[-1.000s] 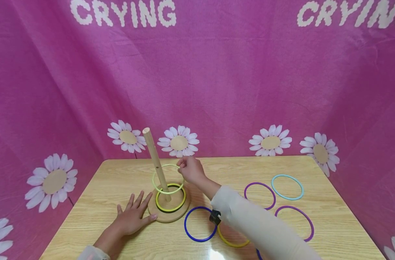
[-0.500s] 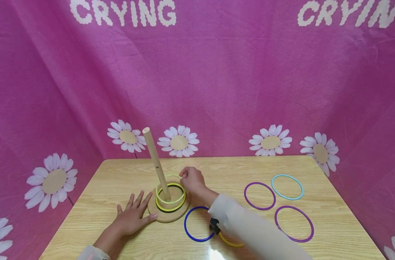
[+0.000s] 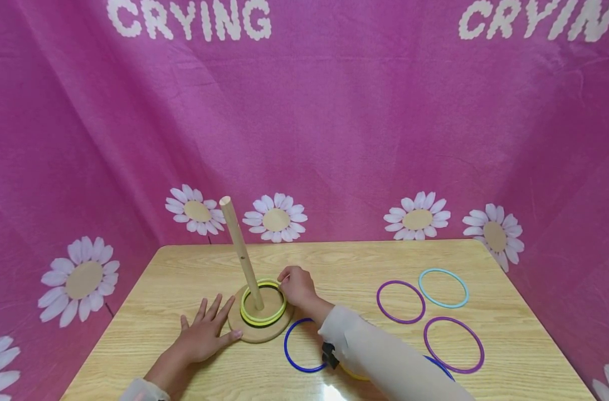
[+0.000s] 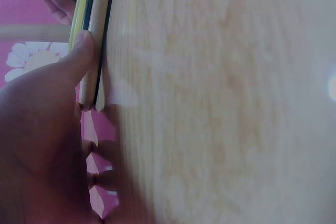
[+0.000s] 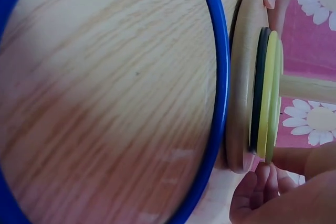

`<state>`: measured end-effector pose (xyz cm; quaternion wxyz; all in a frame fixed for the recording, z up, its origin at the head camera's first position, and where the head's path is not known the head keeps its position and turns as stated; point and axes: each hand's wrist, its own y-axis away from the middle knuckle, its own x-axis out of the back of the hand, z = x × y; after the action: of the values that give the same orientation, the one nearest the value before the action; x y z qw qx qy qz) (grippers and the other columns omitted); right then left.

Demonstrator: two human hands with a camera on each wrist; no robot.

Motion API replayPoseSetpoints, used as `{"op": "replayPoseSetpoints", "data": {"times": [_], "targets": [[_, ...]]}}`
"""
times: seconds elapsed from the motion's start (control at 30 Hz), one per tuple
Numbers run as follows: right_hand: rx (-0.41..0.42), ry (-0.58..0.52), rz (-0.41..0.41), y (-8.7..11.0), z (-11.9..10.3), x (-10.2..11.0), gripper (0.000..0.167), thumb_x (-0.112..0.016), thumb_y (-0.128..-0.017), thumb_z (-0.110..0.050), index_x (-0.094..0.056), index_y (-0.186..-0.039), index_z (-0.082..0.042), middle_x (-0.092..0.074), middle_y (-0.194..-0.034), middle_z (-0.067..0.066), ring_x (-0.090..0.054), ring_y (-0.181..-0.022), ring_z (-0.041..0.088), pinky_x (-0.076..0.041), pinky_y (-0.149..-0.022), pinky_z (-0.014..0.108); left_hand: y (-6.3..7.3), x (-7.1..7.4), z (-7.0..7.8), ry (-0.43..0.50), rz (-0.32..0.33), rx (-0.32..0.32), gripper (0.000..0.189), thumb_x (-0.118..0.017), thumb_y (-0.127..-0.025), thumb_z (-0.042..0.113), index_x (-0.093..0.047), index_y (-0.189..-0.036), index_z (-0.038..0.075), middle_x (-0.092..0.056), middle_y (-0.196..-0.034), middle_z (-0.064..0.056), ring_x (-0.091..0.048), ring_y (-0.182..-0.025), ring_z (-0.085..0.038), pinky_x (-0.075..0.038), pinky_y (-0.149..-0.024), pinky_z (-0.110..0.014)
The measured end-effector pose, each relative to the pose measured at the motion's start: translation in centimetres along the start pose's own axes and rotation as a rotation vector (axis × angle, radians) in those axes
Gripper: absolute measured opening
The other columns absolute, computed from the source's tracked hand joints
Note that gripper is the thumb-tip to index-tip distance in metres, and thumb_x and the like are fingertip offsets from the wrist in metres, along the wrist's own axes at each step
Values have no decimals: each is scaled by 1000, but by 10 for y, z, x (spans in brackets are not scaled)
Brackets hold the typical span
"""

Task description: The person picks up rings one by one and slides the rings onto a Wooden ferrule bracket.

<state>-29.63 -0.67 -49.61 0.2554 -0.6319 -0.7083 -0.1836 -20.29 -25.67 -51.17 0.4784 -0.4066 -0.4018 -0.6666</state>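
A wooden peg (image 3: 240,245) rises from a round wooden base (image 3: 258,336) at the left of the table. Around its foot lie a dark ring (image 5: 259,93), a yellow ring (image 5: 267,93) on that, and a light yellow-green ring (image 5: 275,93) uppermost. My right hand (image 3: 298,288) pinches the light yellow-green ring at its right rim, between thumb and fingers, low over the base. My left hand (image 3: 202,336) lies spread on the table at the left, its thumb against the base's edge.
A blue ring (image 3: 286,345) lies just right of the base. My right sleeve partly covers a yellow ring (image 3: 354,376) and another blue ring (image 3: 441,365). Farther right lie two purple rings, one nearer the back (image 3: 401,282), and a light blue ring (image 3: 442,270). A pink curtain hangs behind.
My right hand has lowered the light yellow-green ring down the peg onto the rings at its foot. My left hand has stayed in place.
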Motion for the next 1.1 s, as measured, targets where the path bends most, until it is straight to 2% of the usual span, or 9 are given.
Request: {"op": "replayPoseSetpoints", "data": {"times": [0.23, 0.43, 0.63, 0.87, 1.1], "targets": [[1, -22, -3, 2, 1, -2, 17, -77, -74, 7, -71, -86, -3, -56, -71, -3, -51, -67, 11, -42, -61, 24, 0, 0, 0, -9, 1, 0, 91, -52, -96, 71, -23, -166, 21, -13, -172, -19, -3, -155, -54, 2, -101, -90], [1, -43, -24, 4, 2, 1, 16, -81, -78, 3, -70, -88, -3, -57, -73, -3, -51, -69, 11, -42, -63, 23, -1, 0, 1, 11, 5, -3, 91, -54, -97, 69, -24, -166, 18, -14, -171, -21, -4, -154, -55, 3, -101, -90], [18, -77, -23, 4, 5, 10, 13, -82, -83, -3, -71, -91, -3, -58, -75, -1, -52, -70, 10, -44, -64, 23, 0, 3, 3, 2, -6, 2, 91, -53, -96, 70, -24, -166, 20, -13, -171, -20, -3, -154, -54, 3, -101, -90], [59, -130, -13, 2, 14, 31, 14, -81, -85, -5, -72, -96, 0, -63, -78, -1, -55, -72, 8, -49, -70, 26, 1, 3, 2, -11, 1, 0, 90, -52, -97, 70, -23, -166, 21, -13, -172, -19, -3, -154, -54, 1, -102, -90], [53, -160, 18, 8, 29, 67, 13, -79, -86, -4, -73, -97, 1, -66, -78, -1, -58, -74, 9, -49, -68, 25, -1, -1, 0, -6, 8, -4, 90, -52, -97, 71, -23, -166, 21, -13, -172, -19, -3, -154, -54, 2, -101, -90]]}}
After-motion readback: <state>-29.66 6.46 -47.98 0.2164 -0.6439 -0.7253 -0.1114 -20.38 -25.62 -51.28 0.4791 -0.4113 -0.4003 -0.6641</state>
